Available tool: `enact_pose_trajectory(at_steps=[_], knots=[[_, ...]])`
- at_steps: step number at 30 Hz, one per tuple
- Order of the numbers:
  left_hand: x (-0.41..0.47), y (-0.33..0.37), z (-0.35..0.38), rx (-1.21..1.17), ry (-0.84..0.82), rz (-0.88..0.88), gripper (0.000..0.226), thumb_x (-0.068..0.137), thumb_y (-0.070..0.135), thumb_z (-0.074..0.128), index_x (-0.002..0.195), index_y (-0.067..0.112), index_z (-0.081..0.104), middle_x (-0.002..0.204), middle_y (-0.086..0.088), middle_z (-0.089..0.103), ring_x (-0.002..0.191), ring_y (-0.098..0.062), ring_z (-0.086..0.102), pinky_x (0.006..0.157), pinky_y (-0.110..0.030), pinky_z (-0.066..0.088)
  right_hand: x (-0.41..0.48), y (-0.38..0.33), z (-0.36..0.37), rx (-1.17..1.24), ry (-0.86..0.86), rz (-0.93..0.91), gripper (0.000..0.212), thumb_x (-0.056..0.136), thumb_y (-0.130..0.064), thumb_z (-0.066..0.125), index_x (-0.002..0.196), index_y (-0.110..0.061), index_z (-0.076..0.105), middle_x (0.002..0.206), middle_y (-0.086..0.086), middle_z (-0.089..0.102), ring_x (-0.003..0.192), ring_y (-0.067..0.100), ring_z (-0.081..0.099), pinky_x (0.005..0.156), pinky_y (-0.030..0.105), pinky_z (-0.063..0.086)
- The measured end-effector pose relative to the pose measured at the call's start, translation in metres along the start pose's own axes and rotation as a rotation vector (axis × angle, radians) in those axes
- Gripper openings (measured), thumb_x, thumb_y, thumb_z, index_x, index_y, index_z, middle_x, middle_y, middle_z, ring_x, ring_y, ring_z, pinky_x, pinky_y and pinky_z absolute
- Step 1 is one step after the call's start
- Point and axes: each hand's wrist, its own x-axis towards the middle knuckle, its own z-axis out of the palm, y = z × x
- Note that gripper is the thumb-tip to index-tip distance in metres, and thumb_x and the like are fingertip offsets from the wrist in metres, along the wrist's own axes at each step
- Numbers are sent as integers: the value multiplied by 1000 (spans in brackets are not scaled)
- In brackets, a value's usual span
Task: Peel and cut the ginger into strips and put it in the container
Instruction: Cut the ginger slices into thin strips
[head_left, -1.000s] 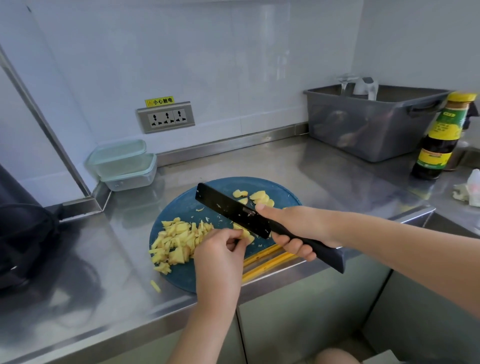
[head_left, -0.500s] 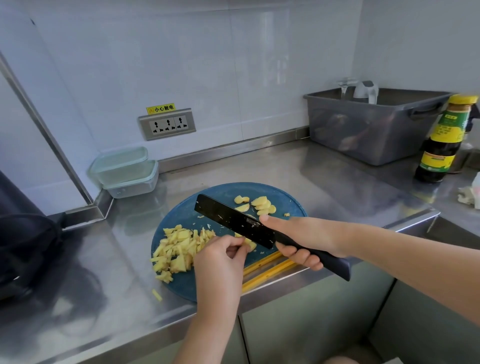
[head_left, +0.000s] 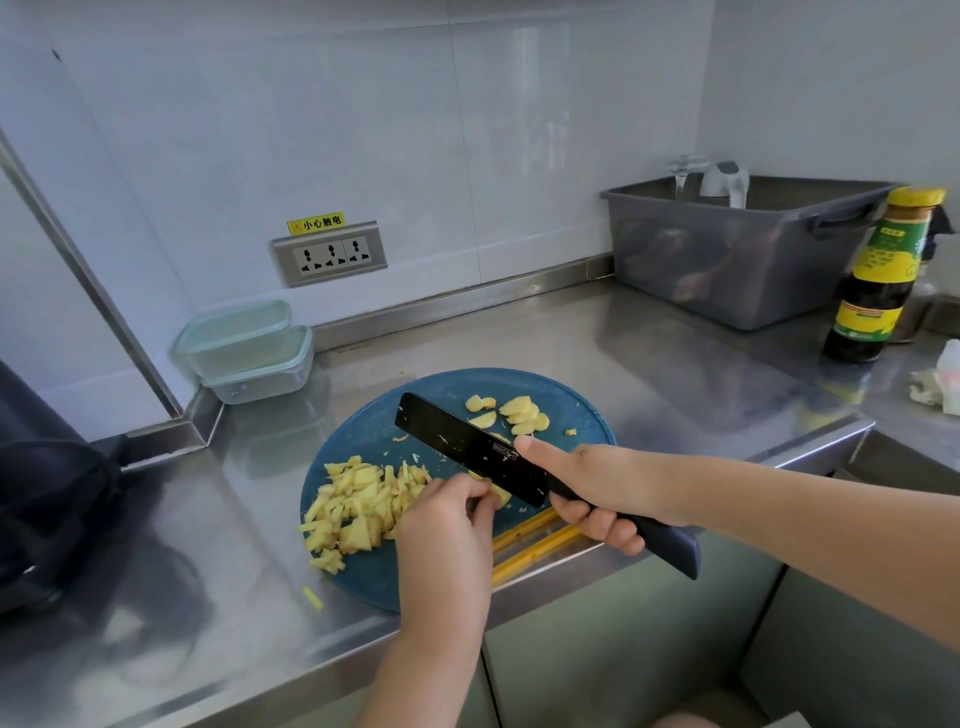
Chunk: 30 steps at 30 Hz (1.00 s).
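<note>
- The round blue cutting board (head_left: 584, 415) lies on the steel tabletop (head_left: 519, 338), at its near edge; every place below is given from this board.
- The right hand (head_left: 597, 483) is over the board's near right rim. Its fingers (head_left: 597, 525) are wrapped tight round the dark handle of the black knife (head_left: 467, 447), with one digit stretched forward along the blade.
- The knife's long axis runs on a slant across the board. Its squared tip points to the far left, and its handle sticks out past the near right rim. Pale shreds cling to the blade's flat.
- The left hand (head_left: 447, 525) is over the board's near middle. Its fingers (head_left: 475, 486) are curled, tips down on a ginger piece (head_left: 501, 496) right against the blade; most of that piece is hidden.
- A heap of ginger strips (head_left: 358, 504) covers the board's left part, lying every which way.
- Uncut ginger slices (head_left: 519, 413) lie overlapping at the board's far side, beyond the blade.
- One stray strip (head_left: 313, 597) lies on the tabletop just off the near left rim.
- Two yellow sticks (head_left: 535, 540) lie side by side at the board's near right rim.
- Two stacked clear containers (head_left: 249, 348) with lids on stand beyond the board to the far left, in the corner.
- A grey tub (head_left: 727, 260) and a dark sauce bottle (head_left: 878, 280) stand well off to the board's far right.
</note>
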Motion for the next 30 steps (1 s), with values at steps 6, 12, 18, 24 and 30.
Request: enact_pose_trajectory(at_steps=[6, 12, 18, 24, 30], knots=[[3, 0, -2, -61, -15, -56, 10, 75, 10, 78, 83, 15, 77, 78, 4, 70, 66, -4, 61, 57, -2, 37, -1, -8, 3, -84, 35, 71, 71, 80, -83, 18, 54, -19, 31, 43, -4, 29, 33, 10, 28, 40, 15, 27], [-2, -2, 9, 73, 28, 99, 25, 57, -3, 87, 75, 10, 76, 65, 2, 65, 55, -12, 61, 51, -13, 43, -5, -20, 5, -134, 39, 152, 70, 80, -84, 14, 54, -20, 26, 41, -5, 25, 32, 10, 23, 39, 16, 24], [-5, -1, 12, 166, 14, 139, 31, 47, -7, 89, 68, 11, 74, 60, 1, 61, 51, -13, 59, 48, -13, 36, -5, -21, 7, -136, 43, 180, 70, 79, -85, 16, 54, -21, 25, 41, -5, 24, 32, 10, 21, 39, 16, 23], [-4, -1, 11, 122, -8, 112, 28, 50, -7, 88, 66, 11, 74, 60, 2, 62, 50, -12, 59, 47, -10, 36, -8, -28, 8, -141, 39, 212, 70, 78, -86, 18, 52, -21, 26, 41, -6, 25, 31, 10, 23, 37, 14, 25], [2, -4, 11, 23, 12, 57, 28, 49, -5, 90, 65, 13, 75, 60, 4, 65, 49, -8, 59, 56, 3, 22, -6, -32, 2, -155, 3, 213, 71, 77, -87, 21, 50, -21, 24, 40, -6, 24, 30, 10, 21, 37, 14, 22]])
